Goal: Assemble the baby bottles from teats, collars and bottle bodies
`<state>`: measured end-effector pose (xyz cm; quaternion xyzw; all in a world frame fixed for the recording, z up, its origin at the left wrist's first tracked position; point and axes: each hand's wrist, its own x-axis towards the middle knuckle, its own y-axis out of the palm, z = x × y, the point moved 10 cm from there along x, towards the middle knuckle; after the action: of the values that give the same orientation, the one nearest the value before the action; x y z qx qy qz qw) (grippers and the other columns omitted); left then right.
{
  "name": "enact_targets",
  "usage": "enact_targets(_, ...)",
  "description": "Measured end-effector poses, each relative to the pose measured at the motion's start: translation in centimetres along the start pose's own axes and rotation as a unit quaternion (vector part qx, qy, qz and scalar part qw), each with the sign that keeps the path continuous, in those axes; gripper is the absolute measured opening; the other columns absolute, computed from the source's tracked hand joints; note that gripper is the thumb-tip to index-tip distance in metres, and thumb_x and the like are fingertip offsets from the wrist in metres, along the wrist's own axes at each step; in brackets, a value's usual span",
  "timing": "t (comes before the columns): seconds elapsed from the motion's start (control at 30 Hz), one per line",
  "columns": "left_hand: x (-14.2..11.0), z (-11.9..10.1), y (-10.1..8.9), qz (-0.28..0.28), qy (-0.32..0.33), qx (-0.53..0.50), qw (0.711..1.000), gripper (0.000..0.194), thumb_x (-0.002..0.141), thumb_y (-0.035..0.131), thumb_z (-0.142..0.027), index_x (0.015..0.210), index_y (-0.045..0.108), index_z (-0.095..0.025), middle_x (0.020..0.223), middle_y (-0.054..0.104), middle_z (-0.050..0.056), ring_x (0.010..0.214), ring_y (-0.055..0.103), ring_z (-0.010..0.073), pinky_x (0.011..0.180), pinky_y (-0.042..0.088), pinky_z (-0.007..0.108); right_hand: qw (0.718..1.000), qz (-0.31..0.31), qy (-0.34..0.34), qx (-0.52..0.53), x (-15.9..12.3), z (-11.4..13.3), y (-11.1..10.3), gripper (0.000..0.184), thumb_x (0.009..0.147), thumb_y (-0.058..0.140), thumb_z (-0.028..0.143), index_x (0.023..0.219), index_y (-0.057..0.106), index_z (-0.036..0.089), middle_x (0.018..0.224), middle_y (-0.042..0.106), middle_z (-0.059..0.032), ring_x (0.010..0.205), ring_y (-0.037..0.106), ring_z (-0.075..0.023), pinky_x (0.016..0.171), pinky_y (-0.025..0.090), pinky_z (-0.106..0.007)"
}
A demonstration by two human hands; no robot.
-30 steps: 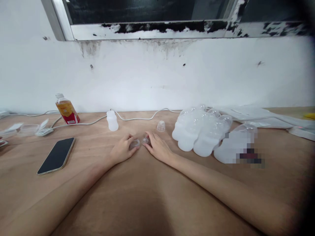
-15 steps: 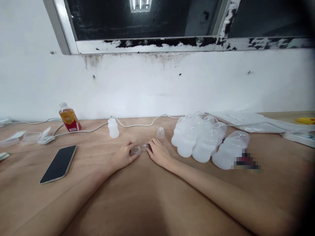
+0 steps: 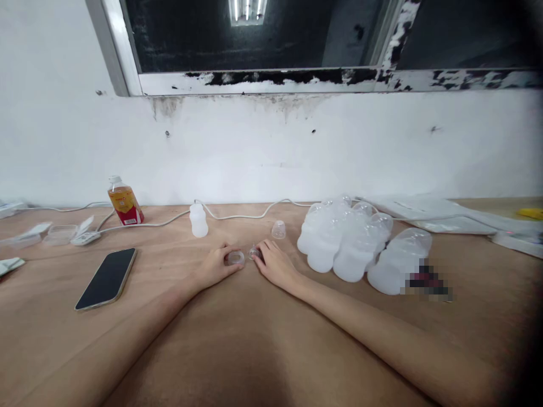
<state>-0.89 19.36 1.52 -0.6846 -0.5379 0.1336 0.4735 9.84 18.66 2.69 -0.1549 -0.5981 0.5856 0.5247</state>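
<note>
My left hand [image 3: 217, 265] is closed around a clear bottle collar ring [image 3: 236, 258], thumb and fingers on its sides, low over the table. My right hand [image 3: 272, 261] pinches a small clear bottle nipple [image 3: 253, 253] just right of the ring; the two pieces are apart. Behind them a clear dome cap [image 3: 279, 229] sits on the table. Farther left, a frosted white baby bottle [image 3: 198, 221] without a cap stands upright. To the right of my right hand is a group of several frosted baby bottles [image 3: 350, 260] with clear dome caps.
A phone [image 3: 107, 279] lies left of my left arm. Behind it are a drink bottle [image 3: 126, 204] and open clear plastic boxes [image 3: 59, 233]. A white cable [image 3: 241, 216] runs along the wall. Plastic bags [image 3: 432, 212] lie back right, and a pixelated dark item [image 3: 428, 281] lies beside the capped bottles.
The whole view has shifted slightly, so things appear a little farther right. Both hands keep nearly the same pose and hold the same pieces.
</note>
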Motion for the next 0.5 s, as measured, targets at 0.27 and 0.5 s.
enact_targets(0.27, 0.0, 0.2, 0.0, -0.002, -0.004, -0.01, 1.0, 0.038, 0.067, 0.058, -0.035, 0.101, 0.057, -0.018, 0.074, 0.047, 0.0, 0.06, 0.046, 0.0106, 0.058, 0.038, 0.023, 0.998, 0.0, 0.031, 0.063, -0.1, -1.1, -0.1, 0.017, 0.077, 0.048, 0.027, 0.091, 0.05, 0.017, 0.079, 0.057, -0.004, 0.07, 0.052, -0.0142, 0.062, 0.039, -0.025)
enact_targets(0.5, -0.1, 0.3, -0.3, -0.021, 0.001, -0.029, 0.999, 0.035, 0.066, 0.06, -0.033, 0.098, 0.058, -0.02, 0.073, 0.05, -0.001, 0.059, 0.047, 0.0106, 0.056, 0.039, 0.024, 0.991, -0.002, 0.038, 0.125, -0.4, -1.6, -0.6, 0.015, 0.074, 0.051, 0.026, 0.085, 0.054, 0.018, 0.072, 0.058, -0.0017, 0.066, 0.052, -0.0134, 0.061, 0.039, -0.026)
